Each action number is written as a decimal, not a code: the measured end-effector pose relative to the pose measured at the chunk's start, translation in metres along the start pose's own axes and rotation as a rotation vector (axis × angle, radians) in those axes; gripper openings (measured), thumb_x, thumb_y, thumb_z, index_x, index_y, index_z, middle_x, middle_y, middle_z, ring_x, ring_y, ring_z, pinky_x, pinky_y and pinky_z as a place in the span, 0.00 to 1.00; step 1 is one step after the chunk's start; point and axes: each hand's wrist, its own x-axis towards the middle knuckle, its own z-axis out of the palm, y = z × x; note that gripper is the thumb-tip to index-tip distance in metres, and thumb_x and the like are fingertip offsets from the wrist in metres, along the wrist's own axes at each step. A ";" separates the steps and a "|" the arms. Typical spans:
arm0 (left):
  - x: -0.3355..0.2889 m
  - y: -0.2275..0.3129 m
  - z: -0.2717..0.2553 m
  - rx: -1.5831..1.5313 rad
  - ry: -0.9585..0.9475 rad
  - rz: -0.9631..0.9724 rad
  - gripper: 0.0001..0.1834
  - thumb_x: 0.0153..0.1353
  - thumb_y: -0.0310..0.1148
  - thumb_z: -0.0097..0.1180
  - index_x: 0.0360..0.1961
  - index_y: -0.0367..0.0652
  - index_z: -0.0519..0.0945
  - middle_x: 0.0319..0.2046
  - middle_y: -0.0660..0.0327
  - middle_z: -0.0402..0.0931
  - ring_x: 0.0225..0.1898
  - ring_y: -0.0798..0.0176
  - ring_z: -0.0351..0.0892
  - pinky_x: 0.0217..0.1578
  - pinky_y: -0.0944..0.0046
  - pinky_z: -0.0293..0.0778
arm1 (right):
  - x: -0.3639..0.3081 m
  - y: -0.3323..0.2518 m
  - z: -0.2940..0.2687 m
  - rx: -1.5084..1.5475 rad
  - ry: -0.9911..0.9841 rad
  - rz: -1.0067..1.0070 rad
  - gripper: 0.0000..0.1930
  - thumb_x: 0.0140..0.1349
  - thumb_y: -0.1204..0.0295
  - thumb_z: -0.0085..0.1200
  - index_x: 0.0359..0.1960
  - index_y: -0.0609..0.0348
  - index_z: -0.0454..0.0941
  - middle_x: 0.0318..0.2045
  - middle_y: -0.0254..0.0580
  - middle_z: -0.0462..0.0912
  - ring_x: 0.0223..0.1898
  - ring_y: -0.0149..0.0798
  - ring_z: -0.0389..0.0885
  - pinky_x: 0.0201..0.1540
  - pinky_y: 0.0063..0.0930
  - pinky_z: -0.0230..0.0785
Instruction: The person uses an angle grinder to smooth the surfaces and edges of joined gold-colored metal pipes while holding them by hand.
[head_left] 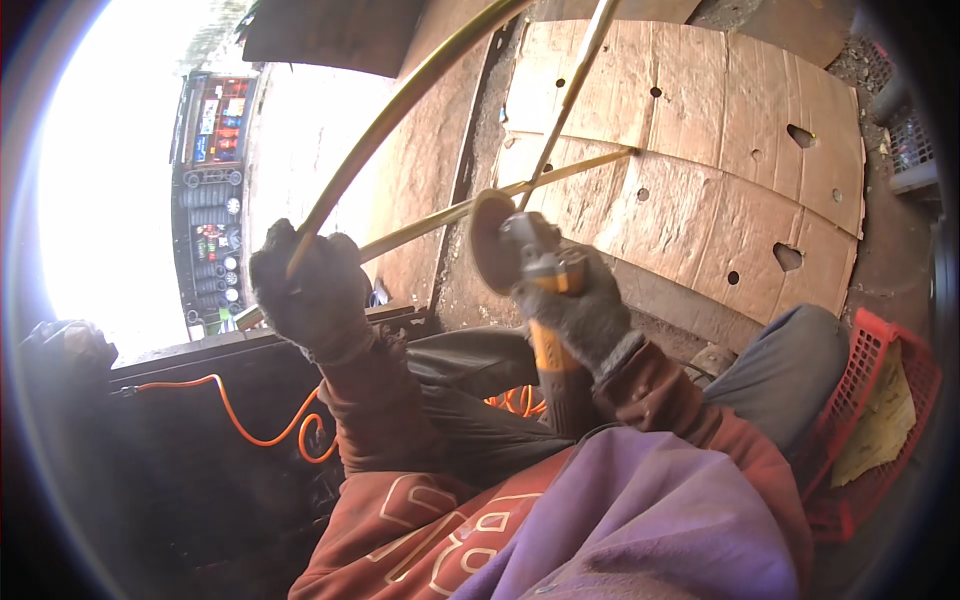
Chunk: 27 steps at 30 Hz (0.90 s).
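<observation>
My left hand (310, 285), in a dark, dirty work glove, is closed round the lower end of a curved brass-coloured metal bar (400, 100) that rises out of the top of the view. In my right hand (585, 310), gloved too, is a yellow and black angle grinder (549, 350), held upright with fingers wrapped round its body. Its round disc (492, 243) faces left, close to a thin straight bar (568, 108) slanting down from the top; whether they touch I cannot tell. Behind the disc, another straight bar (425, 226) runs from my left hand toward the cardboard.
Flattened cardboard (690, 180) with holes covers the ground ahead. A red plastic crate (850, 420) stands by my right leg. An orange cord (255, 440) loops over a dark surface at the left. Beyond the bright opening are stacked tyres (210, 215). Another crate (908, 150) sits far right.
</observation>
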 end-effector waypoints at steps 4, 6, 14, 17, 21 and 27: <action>0.004 -0.003 -0.014 -0.230 -0.088 -0.054 0.19 0.71 0.43 0.49 0.43 0.34 0.77 0.14 0.70 0.56 0.14 0.72 0.53 0.23 0.64 0.62 | 0.012 -0.010 -0.012 0.098 0.035 0.122 0.22 0.55 0.72 0.71 0.44 0.61 0.69 0.35 0.45 0.82 0.32 0.35 0.84 0.32 0.31 0.82; 0.004 -0.006 -0.016 -0.195 -0.115 -0.047 0.20 0.70 0.43 0.49 0.45 0.33 0.77 0.14 0.70 0.56 0.14 0.71 0.54 0.23 0.63 0.63 | 0.006 -0.016 0.002 0.068 -0.030 0.076 0.22 0.55 0.72 0.71 0.44 0.61 0.69 0.36 0.44 0.82 0.33 0.35 0.84 0.33 0.30 0.81; -0.001 -0.002 -0.004 -0.246 0.023 -0.104 0.17 0.71 0.42 0.47 0.39 0.38 0.76 0.12 0.72 0.54 0.13 0.72 0.52 0.24 0.64 0.62 | 0.010 0.003 -0.020 -0.054 0.106 0.097 0.24 0.52 0.70 0.74 0.44 0.59 0.72 0.35 0.40 0.82 0.33 0.31 0.83 0.34 0.27 0.80; 0.002 0.000 -0.011 -0.301 -0.207 -0.104 0.18 0.71 0.42 0.47 0.44 0.35 0.77 0.13 0.71 0.56 0.13 0.72 0.53 0.24 0.64 0.62 | 0.013 0.003 -0.022 -0.062 0.125 0.084 0.26 0.51 0.67 0.75 0.44 0.58 0.69 0.35 0.40 0.82 0.31 0.31 0.82 0.34 0.29 0.79; -0.003 -0.005 -0.010 0.101 0.057 0.026 0.12 0.72 0.35 0.46 0.38 0.35 0.72 0.29 0.60 0.70 0.22 0.68 0.69 0.21 0.64 0.68 | 0.013 -0.001 -0.020 -0.069 0.125 0.072 0.26 0.51 0.67 0.75 0.44 0.58 0.69 0.35 0.41 0.82 0.31 0.30 0.82 0.34 0.29 0.79; 0.009 -0.009 -0.028 -0.278 -0.372 -0.031 0.13 0.72 0.32 0.44 0.50 0.32 0.71 0.38 0.55 0.72 0.26 0.66 0.74 0.22 0.65 0.72 | 0.015 0.012 -0.016 0.028 0.117 0.065 0.27 0.52 0.68 0.74 0.46 0.59 0.68 0.35 0.40 0.82 0.32 0.31 0.82 0.35 0.29 0.79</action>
